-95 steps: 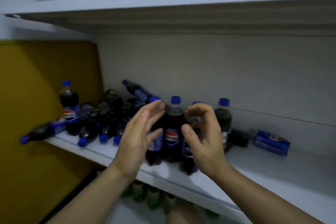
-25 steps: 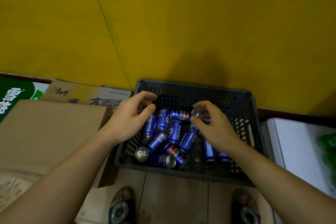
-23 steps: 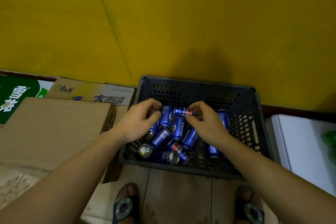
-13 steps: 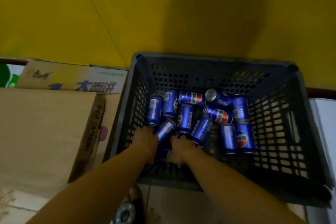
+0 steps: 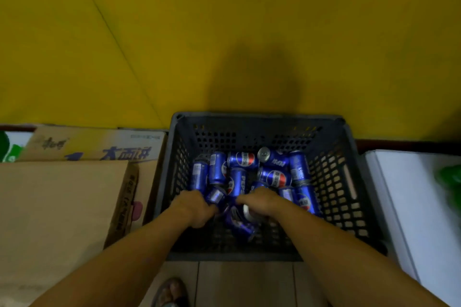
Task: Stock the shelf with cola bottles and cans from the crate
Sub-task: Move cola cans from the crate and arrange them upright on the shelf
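Note:
A dark grey plastic crate stands on the floor against a yellow wall, with several blue cola cans lying loose in it. Both my hands are down inside its near half. My left hand curls its fingers round a blue can at the left of the pile. My right hand grips another can whose silver end shows under the fingers. One more can lies just below the two hands. No shelf or bottles are in view.
Cardboard boxes are stacked tight against the crate's left side, one with printed lettering. A white surface with something green on it borders the right. My sandalled foot is on the tiled floor in front.
My head turned from the bottle shelf down to the crate. My hands reached in, moved to the near cans and closed on one each; the view has pulled back slightly.

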